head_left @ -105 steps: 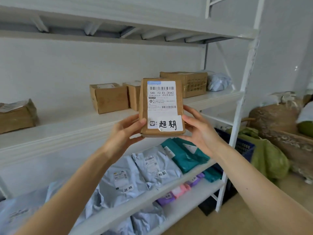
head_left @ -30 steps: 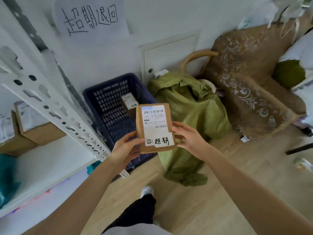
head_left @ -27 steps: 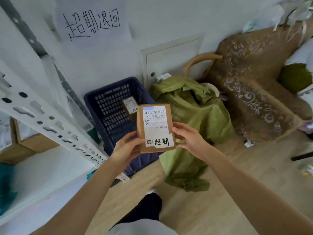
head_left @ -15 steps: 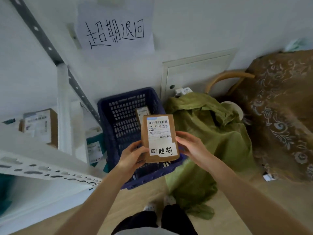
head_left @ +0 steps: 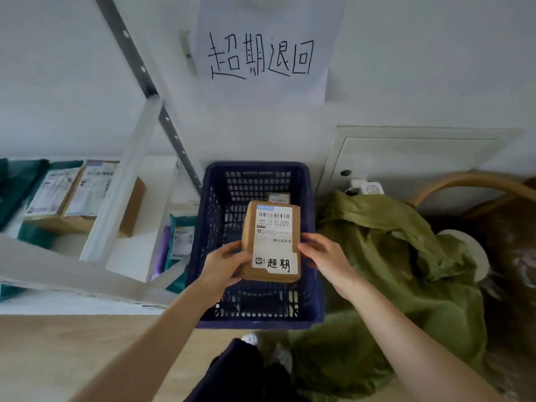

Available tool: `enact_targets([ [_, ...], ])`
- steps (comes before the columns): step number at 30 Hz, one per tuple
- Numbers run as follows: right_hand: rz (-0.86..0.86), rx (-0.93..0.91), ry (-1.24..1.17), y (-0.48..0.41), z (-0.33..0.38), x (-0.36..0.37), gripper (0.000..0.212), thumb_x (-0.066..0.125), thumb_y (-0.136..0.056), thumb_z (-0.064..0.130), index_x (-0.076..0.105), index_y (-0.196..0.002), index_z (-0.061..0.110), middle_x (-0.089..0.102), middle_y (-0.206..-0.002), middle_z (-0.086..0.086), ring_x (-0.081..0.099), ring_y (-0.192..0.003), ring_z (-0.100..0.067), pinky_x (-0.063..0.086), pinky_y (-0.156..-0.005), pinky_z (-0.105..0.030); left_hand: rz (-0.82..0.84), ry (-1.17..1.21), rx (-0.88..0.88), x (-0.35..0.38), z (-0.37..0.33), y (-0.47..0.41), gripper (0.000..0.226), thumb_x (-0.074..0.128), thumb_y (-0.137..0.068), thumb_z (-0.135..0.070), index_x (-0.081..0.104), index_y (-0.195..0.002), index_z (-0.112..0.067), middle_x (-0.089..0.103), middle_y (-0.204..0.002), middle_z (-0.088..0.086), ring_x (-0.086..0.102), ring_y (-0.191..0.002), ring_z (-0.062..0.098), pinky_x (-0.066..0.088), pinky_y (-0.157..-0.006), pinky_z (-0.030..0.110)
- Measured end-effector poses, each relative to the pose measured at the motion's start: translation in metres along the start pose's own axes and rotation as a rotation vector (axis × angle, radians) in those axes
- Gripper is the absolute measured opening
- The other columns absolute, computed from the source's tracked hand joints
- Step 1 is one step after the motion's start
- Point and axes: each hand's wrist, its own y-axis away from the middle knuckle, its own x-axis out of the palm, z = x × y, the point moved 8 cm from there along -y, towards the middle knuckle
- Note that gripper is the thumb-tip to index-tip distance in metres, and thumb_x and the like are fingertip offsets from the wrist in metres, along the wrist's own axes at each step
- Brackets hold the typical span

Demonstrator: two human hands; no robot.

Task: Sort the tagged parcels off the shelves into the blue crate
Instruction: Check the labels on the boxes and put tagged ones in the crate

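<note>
Head view: I've got the parcel [head_left: 271, 242] held between both hands, inside the outline of the blue crate [head_left: 255, 313] below it. The left hand [head_left: 224, 266] grips the lower left edge with the thumb across the front. The right hand [head_left: 324, 256] pinches the right edge opposite, so it's a two-sided hold with the label facing me.

The parcel's long axis runs away from me toward the wall, roughly in line with the crate's side walls. The crate floor looks to lie straight below the grip, so by my reckoning there's no sideways carry, just lower and let go. The hands sit about level, neither one nearer.

A second parcel [head_left: 278, 197] lies at the crate's far end, so I'd aim for the nearer floor. A green sack [head_left: 391, 256] crowds the crate's right wall.
</note>
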Motion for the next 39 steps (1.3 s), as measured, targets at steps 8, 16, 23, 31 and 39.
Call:
enact_targets([
  [8,0.110,0.047,0.078,-0.061,-0.012,0.018,0.035,0.058,-0.094,0.013,0.055,-0.128,0.020,0.063,-0.107,0.012,0.059,-0.108,-0.009,0.048,-0.091,-0.026,-0.081,0.006,-0.069,-0.013,0.001,-0.066,0.052,0.072,-0.078,-0.018,0.057,-0.128,-0.019,0.068,-0.112,0.009,0.064,-0.106,0.026,0.052,-0.088,0.039],
  [16,0.195,0.074,0.246,-0.138,-0.039,0.034,0.046,0.055,-0.095,0.009,0.045,-0.139,0.017,0.058,-0.129,-0.001,0.056,-0.110,-0.009,0.046,-0.088,-0.016,-0.143,-0.003,-0.141,-0.021,0.010,-0.161,0.054,0.070,-0.081,-0.014,0.054,-0.132,-0.018,0.068,-0.111,0.007,0.064,-0.102,0.025,0.052,-0.086,0.037],
  [23,0.296,0.017,0.454,-0.187,-0.064,0.060,0.054,0.053,-0.097,0.014,0.036,-0.146,0.027,0.040,-0.146,0.007,0.041,-0.133,-0.014,0.037,-0.109,-0.031,-0.268,-0.011,-0.168,-0.040,0.023,-0.228,0.055,0.069,-0.081,-0.013,0.053,-0.134,-0.019,0.064,-0.116,0.003,0.063,-0.101,0.021,0.055,-0.083,0.035],
  [31,0.373,0.009,0.787,-0.238,-0.100,0.077,0.063,0.048,-0.100,0.023,0.015,-0.152,0.035,0.003,-0.161,0.001,0.005,-0.148,-0.021,0.020,-0.117,-0.037,-0.309,-0.052,-0.174,-0.049,0.040,-0.282,0.057,0.072,-0.079,-0.014,0.053,-0.132,-0.015,0.064,-0.109,0.003,0.061,-0.101,0.020,0.051,-0.089,0.036],
  [39,0.404,0.040,1.062,-0.262,-0.126,0.086,0.064,0.039,-0.101,0.037,0.002,-0.153,0.033,-0.015,-0.160,-0.002,-0.007,-0.148,-0.024,0.014,-0.118,-0.043,-0.237,-0.061,-0.184,-0.048,0.053,-0.323,0.051,0.073,-0.078,-0.015,0.056,-0.126,-0.018,0.066,-0.111,0.003,0.064,-0.100,0.018,0.052,-0.093,0.038],
])
